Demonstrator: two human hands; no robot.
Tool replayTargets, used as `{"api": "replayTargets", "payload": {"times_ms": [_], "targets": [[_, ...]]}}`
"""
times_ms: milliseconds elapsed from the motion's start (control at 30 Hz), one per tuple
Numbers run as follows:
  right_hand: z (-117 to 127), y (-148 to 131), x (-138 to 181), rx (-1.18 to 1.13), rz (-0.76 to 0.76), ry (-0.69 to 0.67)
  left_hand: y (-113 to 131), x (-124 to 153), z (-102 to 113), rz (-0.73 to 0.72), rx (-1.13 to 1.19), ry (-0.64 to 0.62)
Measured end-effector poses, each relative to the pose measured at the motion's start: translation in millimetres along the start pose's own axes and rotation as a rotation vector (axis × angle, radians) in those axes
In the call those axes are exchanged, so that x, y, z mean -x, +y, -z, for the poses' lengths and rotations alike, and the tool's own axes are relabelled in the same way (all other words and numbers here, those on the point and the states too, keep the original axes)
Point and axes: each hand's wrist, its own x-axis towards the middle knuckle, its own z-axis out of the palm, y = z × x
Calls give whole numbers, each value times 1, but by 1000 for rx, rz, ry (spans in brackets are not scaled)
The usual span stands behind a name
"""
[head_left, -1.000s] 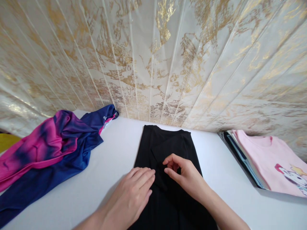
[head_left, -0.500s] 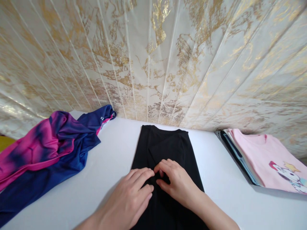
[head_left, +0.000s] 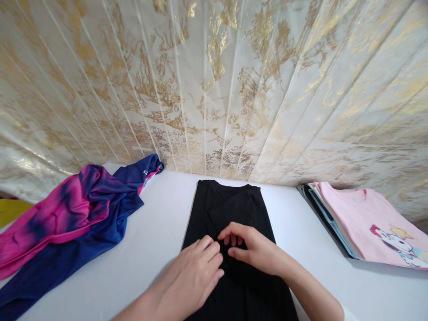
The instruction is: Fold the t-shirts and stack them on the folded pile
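Knuckles of the left hand (head_left: 195, 278) bend higher than half a second ago, its fingertips curled over a black garment (head_left: 230, 205), any pinch hidden; the right hand (head_left: 256, 249) is half-open, thumb and fingers parted. The garment lies on the white table (head_left: 157, 218), seemingly part-folded, between a folded stack (head_left: 329, 225) topped by a pink shirt (head_left: 364, 223) and a rumpled navy-and-pink jersey (head_left: 70, 216), apparently unfolded
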Motion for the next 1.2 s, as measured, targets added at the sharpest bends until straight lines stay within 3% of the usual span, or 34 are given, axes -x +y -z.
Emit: {"api": "replayTargets", "payload": {"times_ms": [100, 200, 333, 433, 533, 667, 867, 1200], "targets": [[29, 13, 2, -213, -51, 134, 2, -15, 6, 18, -39, -23], [53, 23, 6, -273, -73, 256, -1, -32, 8, 10, 11, -50], [67, 24, 15, -199, -178, 163, -8, -51, 3, 11, 155, 5], [68, 23, 21, -76, -243, 19, -9, -57, -4, -23, 188, 54], [64, 25, 22, 1, -252, -41, -8, -52, -13, -74, 163, 45], [59, 24, 20, 65, -241, -35, -5, -35, -21, -117, 140, -50], [59, 19, 20, 197, -239, -48, 3, -22, -14, -146, 186, -195], [61, 34, 20, 271, -218, -4, 4, -24, -12, -157, 202, -213]]}}
